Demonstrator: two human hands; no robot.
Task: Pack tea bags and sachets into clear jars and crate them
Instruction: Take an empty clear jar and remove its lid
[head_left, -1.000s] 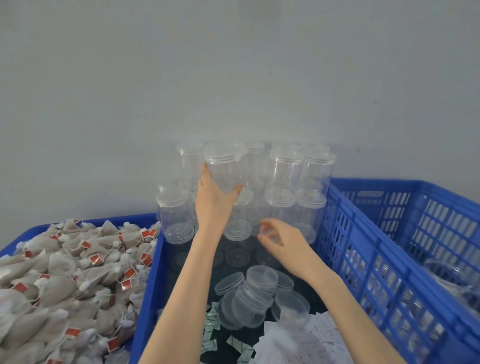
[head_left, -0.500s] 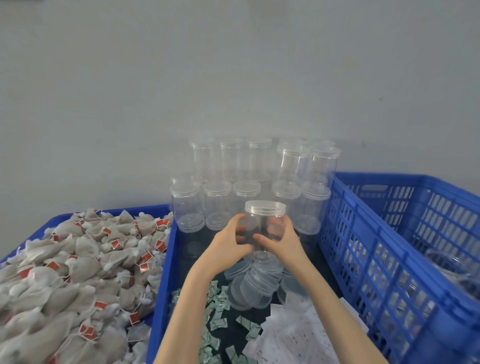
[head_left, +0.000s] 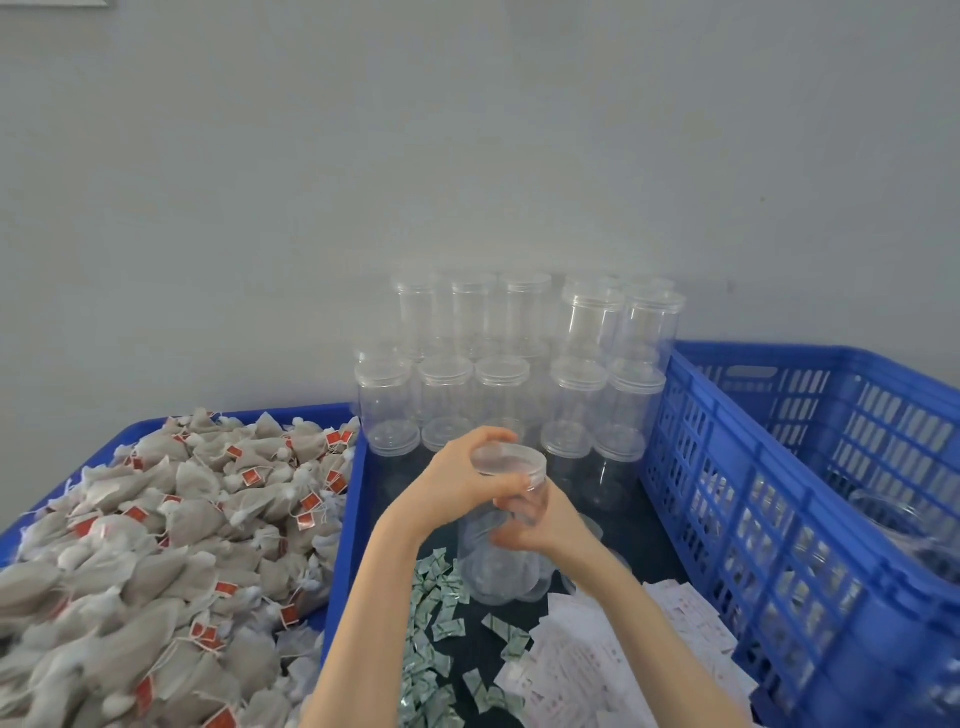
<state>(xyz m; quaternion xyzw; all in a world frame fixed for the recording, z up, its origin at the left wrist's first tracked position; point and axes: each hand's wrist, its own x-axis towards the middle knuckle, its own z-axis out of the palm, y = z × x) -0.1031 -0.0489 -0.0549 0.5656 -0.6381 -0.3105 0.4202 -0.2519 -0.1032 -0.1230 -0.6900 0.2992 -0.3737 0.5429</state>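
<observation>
I hold one clear plastic jar upright over the dark work surface. My left hand grips its clear lid from the left, fingers curled over the rim. My right hand wraps the jar's upper body just under the lid. Grey tea bags with red tags fill the blue crate on the left. Small green-and-white sachets lie scattered below the jar.
Lidded empty jars are stacked in two tiers against the wall. Loose lids and jars lie behind the held jar. A tall blue slatted crate stands at right with clear jars inside. White paper slips lie at bottom right.
The jar came down from the stack toward me. My left hand shifted from the jar's side up onto the lid, and my right hand closed round the body beneath it.
</observation>
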